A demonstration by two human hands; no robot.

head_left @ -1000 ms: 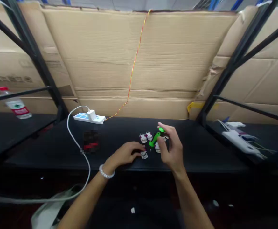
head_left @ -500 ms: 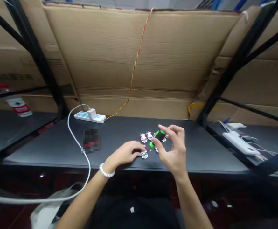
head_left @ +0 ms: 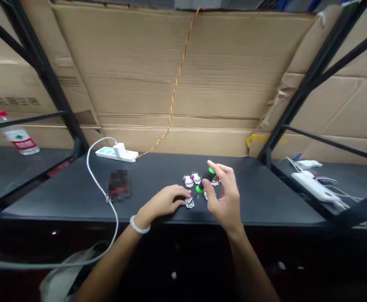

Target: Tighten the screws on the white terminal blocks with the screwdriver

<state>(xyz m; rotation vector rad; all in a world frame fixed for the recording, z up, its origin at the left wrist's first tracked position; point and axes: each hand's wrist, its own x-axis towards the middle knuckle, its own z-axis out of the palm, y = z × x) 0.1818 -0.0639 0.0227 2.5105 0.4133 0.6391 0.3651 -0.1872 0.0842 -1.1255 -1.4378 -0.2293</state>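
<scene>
On the dark tabletop, the fingers of my left hand are closed on the near end of a small white and purple plastic part, pressing it down. A screwdriver with a black and green handle is gripped between the thumb and fingers of my right hand. Its thin shaft slants down to the left, with the tip at the white and purple part; whether it sits in a screw is too small to see. Several similar parts lie just beyond, some partly hidden by my right hand.
A white power strip with a plugged-in adapter stands at the back left. Its white cable runs over the table's front edge. A blurred dark object lies left of my hands. Black shelf posts and a cardboard wall enclose the table.
My right hand has shifted slightly left, and its fingers have moved on the screwdriver handle, which now stands more upright. My left hand keeps its hold on the part. The view has shifted a little.
</scene>
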